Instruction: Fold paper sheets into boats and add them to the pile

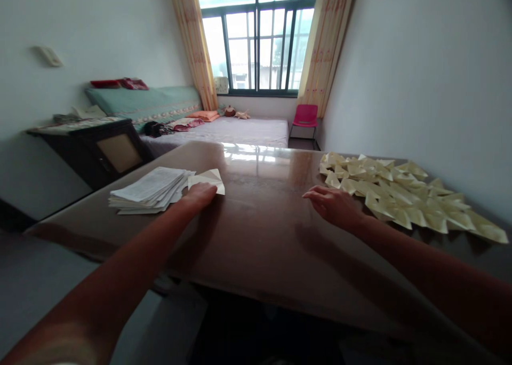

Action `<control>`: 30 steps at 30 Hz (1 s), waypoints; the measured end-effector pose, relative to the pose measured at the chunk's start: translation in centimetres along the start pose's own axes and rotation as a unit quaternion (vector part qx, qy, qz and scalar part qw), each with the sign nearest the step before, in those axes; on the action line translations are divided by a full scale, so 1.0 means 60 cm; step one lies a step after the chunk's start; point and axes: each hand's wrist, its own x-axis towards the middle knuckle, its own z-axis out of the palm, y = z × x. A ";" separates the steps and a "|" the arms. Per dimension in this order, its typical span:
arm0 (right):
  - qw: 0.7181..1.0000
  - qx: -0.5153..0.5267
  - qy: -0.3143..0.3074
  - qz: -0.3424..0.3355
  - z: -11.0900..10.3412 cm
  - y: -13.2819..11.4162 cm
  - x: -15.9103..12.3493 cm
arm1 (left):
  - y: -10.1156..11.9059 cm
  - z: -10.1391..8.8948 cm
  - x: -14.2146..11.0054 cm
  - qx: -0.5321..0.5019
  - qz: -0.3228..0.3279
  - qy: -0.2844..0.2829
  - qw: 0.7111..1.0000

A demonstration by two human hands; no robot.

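My left hand (203,195) is closed on a cream sheet of paper (208,178) with creases in it, its thumb and fingertips at the near edge. Just left of that hand lies a stack of printed paper sheets (148,188), its edges uneven. My right hand (331,204) hovers over the table, palm down, with fingers loosely stretched toward the left and nothing visible in them. Beside and behind it, on the right, folded cream paper pieces (384,186) stand in several overlapping rows.
The brown glossy table (256,237) spans the foreground. Beyond it are a bed (256,127), a pink chair (306,117) and a window (260,45) with curtains. A dark cabinet (116,151) stands at the left, and a white wall (420,77) runs along the right.
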 end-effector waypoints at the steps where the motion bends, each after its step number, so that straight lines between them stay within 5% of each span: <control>1: 1.000 0.013 -0.003 -0.009 0.002 -0.010 0.005 | 0.020 0.005 0.000 0.030 0.007 -0.012 0.999; 8: 0.992 0.111 -0.030 -0.052 0.036 -0.045 0.027 | 0.250 0.092 -0.057 0.116 0.175 -0.053 0.976; 12: 0.983 0.161 -0.061 -0.062 0.069 -0.030 0.015 | 0.307 0.118 -0.078 0.134 0.240 -0.035 0.961; 19: 0.961 0.265 -0.068 -0.047 0.091 0.007 0.009 | 0.250 0.072 -0.033 0.052 0.282 -0.101 0.953; 23: 0.939 0.327 -0.103 0.006 0.093 0.020 0.030 | 0.200 0.050 0.018 -0.076 0.211 -0.196 0.954; 27: 0.891 0.401 -0.173 0.127 0.095 0.022 0.053 | 0.169 0.082 0.057 -0.296 0.093 -0.163 0.937; 30: 0.861 0.438 -0.181 0.183 0.098 0.016 0.069 | 0.162 0.114 0.078 -0.334 0.045 -0.122 0.934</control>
